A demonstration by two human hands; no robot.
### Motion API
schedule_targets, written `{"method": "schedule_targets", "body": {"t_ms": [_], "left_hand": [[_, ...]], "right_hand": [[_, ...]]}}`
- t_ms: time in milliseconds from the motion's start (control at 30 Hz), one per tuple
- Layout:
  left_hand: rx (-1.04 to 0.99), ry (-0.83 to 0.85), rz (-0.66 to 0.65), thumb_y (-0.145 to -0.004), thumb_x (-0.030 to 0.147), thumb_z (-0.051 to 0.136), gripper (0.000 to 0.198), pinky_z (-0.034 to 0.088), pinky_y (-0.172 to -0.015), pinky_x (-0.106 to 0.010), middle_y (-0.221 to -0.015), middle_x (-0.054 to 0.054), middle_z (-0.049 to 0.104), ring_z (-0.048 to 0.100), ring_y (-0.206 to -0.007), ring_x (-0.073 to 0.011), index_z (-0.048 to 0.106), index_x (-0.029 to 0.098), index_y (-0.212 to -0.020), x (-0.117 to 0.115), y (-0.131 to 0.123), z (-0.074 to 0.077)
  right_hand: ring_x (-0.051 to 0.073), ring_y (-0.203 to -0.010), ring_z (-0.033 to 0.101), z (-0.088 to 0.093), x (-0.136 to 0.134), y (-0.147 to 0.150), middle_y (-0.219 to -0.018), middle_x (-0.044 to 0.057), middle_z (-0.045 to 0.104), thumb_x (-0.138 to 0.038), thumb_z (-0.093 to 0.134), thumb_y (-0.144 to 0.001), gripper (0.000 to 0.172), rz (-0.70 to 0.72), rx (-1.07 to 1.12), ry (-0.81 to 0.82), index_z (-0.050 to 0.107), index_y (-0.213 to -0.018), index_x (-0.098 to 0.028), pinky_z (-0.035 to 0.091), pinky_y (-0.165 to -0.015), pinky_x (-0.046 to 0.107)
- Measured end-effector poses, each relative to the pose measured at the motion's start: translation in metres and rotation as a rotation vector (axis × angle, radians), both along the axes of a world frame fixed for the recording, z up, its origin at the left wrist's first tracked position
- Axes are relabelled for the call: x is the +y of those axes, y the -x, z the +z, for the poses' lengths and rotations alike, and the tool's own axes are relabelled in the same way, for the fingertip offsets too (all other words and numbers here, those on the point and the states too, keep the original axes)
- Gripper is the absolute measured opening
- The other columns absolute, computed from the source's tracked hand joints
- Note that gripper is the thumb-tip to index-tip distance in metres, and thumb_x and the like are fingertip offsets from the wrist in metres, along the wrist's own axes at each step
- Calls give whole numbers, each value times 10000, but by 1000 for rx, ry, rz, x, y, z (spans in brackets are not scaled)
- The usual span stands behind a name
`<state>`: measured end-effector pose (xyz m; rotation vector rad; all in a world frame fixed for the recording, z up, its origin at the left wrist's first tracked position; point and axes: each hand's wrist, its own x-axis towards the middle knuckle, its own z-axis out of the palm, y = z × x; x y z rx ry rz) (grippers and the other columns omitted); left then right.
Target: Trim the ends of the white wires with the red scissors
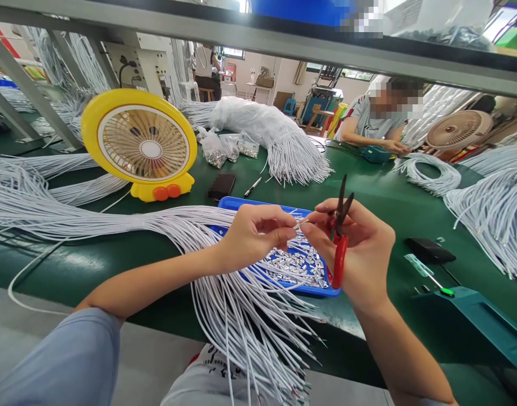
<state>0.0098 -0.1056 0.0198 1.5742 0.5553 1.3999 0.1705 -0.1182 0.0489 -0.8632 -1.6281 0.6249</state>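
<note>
1. White cables [241, 316] run across the near-left side of the blue tray [233, 203], and their loose ends hang off the green table [368, 192].
2. Over the tray, the left hand [264, 231] pinches a thin wire end [301, 224] between thumb and forefinger.
3. Above the tray's right side, the right hand [364, 242] pinches the same wire end with thumb and fingertip, its grip also keeping hold of red-handled scissors [340, 254], blades up and parted.
4. Small silver pieces [301, 268] lie inside the tray.
5. Right of the tray sits a teal device [474, 321].
6. Just beyond the tray lies a pen [252, 187]; a yellow fan [150, 149] stands to its left.
7. Farther behind the tray rest clear bags [218, 151] and a plastic-wrapped cable bundle [258, 121].
8. Beyond the tray, far right, a co-worker [372, 121] sits with hands together.
</note>
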Motion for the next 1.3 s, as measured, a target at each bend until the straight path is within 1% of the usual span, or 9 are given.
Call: {"method": "schedule_targets", "body": {"t_ms": [200,333,467,633,767,900,1000,1167,1300], "left_hand": [[141,-316,288,-766,146,727,47,491,-591,-182,-696,-6,660,574,-633,-73,684,133,-754,2,1,-8],[202,-440,426,-759,154,740,70,460,-605,-198,-687,2,650,554,-647,-79,672,141,-749,3,1,-10],[185,-488,525,-745,171,756,111,442,-585,-191,-646,7,615,524,-634,-79,656,133,-714,4,0,-10],[139,-425,432,-794,209,710,96,448,-540,-170,-662,-4,647,531,-589,-69,675,132,-749,4,1,-7],[159,-193,242,-850,234,638,161,460,-555,-183,-658,-24,659,558,-588,-80,673,116,-746,1,2,-2],[144,-22,60,-884,293,584,238,459,-569,-201,-646,-38,652,572,-601,-97,671,104,-769,-1,2,0],[148,-9,45,-892,329,570,285,433,-556,-209,-643,-43,640,546,-597,-98,665,104,-745,-3,2,1],[136,-27,28,-891,263,561,238,434,-551,-190,-628,-31,628,543,-592,-87,666,99,-754,-4,2,1],[133,-24,31,-882,224,559,204,412,-521,-177,-633,-36,638,534,-574,-77,674,90,-779,-4,2,1]], "right_hand": [[73,-604,567,-2,-2,2,-700,-69,647,-30,743,-644,338,-30,5,-30,634,-879,-248,435,-551,212],[67,-586,549,-2,-4,4,-686,-70,634,-47,723,-668,309,-51,-6,-30,626,-886,-244,434,-543,206],[70,-595,546,-4,-8,7,-690,-69,617,-54,710,-683,294,-46,-19,-43,616,-890,-241,434,-544,211],[87,-639,596,-2,-6,5,-752,-43,680,-101,687,-752,240,-33,41,-36,619,-935,-240,479,-602,233],[115,-731,637,0,1,2,-908,3,735,-124,687,-769,215,1,71,-17,603,-932,-238,479,-612,252],[117,-723,616,0,4,1,-929,2,735,-122,705,-748,253,69,57,10,589,-933,-248,478,-610,262],[106,-678,604,-1,3,2,-847,-13,720,-115,702,-745,249,55,27,13,593,-928,-243,475,-609,259],[92,-612,576,-1,4,2,-759,-39,686,-144,708,-743,233,39,20,32,589,-919,-241,455,-572,250],[96,-624,580,0,2,3,-810,-24,709,-138,715,-736,246,37,23,-10,584,-917,-240,455,-586,256]]}}
